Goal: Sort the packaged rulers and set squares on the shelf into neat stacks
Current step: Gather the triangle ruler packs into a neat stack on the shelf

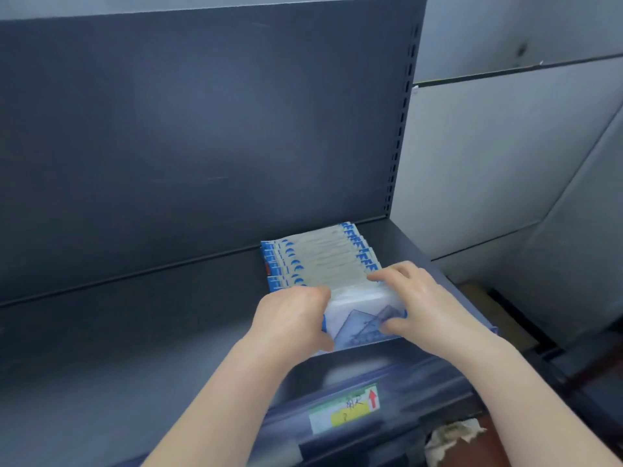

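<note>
- A dark grey metal shelf [135,332] stood before a matching back panel [202,129], with a slotted upright [401,112] along the panel's right edge and pale wall panels [505,146] beyond it
- The packaged rulers [320,257] lay in one overlapping row on the right part of the shelf, running from the back panel towards the front edge; their ends were printed blue and white
- A clear set-square packet [360,315], with blue triangles showing through it, stood at the near end of that row, close to the shelf's front right corner and touching the nearest rulers
- The left hand [290,320] gripped the packet's left end, fingers curled over it and thumb on the near side
- The right hand [418,298] held the right end, fingers bent over the top edge and thumb pressed on the front face
- A green and yellow price label [344,411] with a red arrow sat on the shelf's front strip, below the hands
- Crumpled pale paper [451,436] lay lower down, past the front right corner
</note>
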